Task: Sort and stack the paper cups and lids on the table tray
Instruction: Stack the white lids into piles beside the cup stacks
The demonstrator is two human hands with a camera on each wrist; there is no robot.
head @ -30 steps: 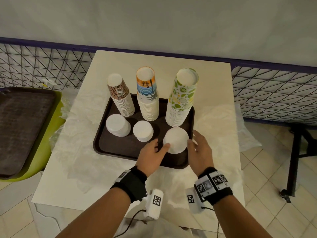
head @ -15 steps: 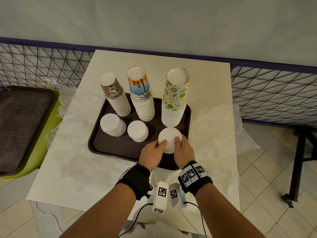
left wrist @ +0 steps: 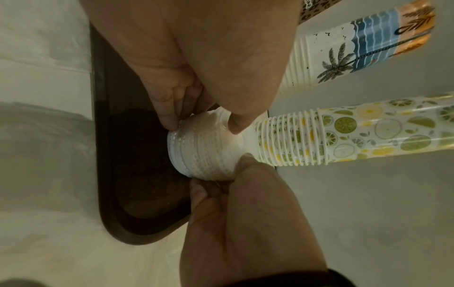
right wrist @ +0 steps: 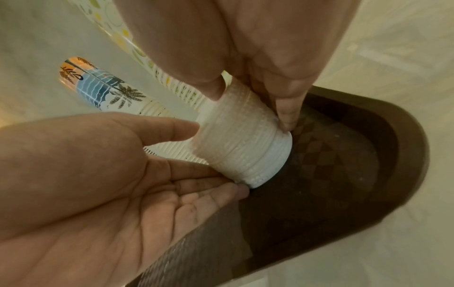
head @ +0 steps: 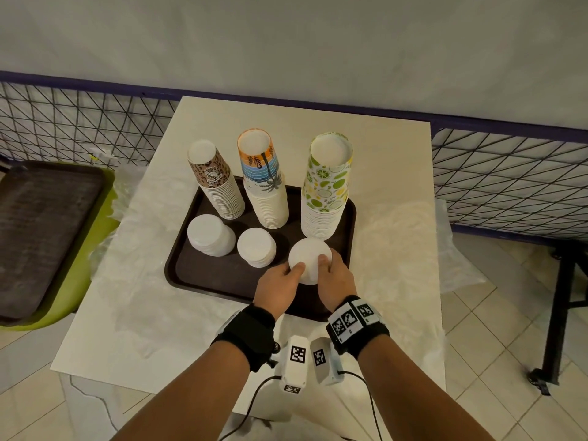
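Note:
A dark brown tray (head: 187,249) holds three tall cup stacks: leopard print (head: 219,186), palm-tree print (head: 265,186) and lime print (head: 327,189). In front of them are three white lid stacks: left (head: 208,232), middle (head: 256,245) and right (head: 310,253). My left hand (head: 294,272) and right hand (head: 326,262) grip the right lid stack from either side, thumbs on top. In the left wrist view the ribbed lid stack (left wrist: 203,147) is pinched between both hands. In the right wrist view, fingers of both hands reach its base (right wrist: 245,145). I cannot tell whether it is lifted off the tray.
The white table (head: 286,122) is covered by a crumpled clear plastic sheet (head: 407,237). A second dark tray (head: 41,230) lies on a green seat to the left. Behind the table runs a wire mesh fence (head: 509,186). A black metal leg (head: 556,313) stands on the tiled floor at right.
My right hand has moved left from beside the right lid stack and closed on it. My left hand has stayed on the stack's near left side.

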